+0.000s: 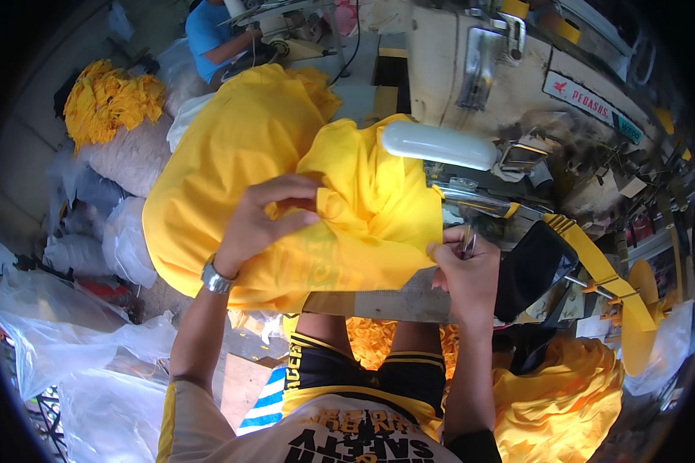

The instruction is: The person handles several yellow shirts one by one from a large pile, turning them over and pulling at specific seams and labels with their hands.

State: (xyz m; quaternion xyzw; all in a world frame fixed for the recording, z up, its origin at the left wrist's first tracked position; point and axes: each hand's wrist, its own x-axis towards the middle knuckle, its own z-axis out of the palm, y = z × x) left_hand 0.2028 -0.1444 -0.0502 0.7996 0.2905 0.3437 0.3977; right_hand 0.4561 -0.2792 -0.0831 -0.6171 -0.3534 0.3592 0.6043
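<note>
A yellow garment [363,255] with a printed patch is spread over the front of the sewing machine's work surface. My left hand [262,220], with a watch [216,276] on its wrist, has its fingers curled at a fold in the middle of the cloth. At the garment's right corner, my right hand [469,266] pinches the edge between thumb and fingers. A small metal tool [469,242], perhaps thread snips, shows among the right fingers; its full shape is hidden. Just beyond the right hand is the sewing machine's metal arm [479,201].
The sewing machine [455,85] fills the far right, with a white lamp [440,145] over the cloth. A large yellow cloth heap [224,154] stands left. A yellow strap [594,262] and a dark box [534,266] are at right. A person in blue [212,38] sits beyond.
</note>
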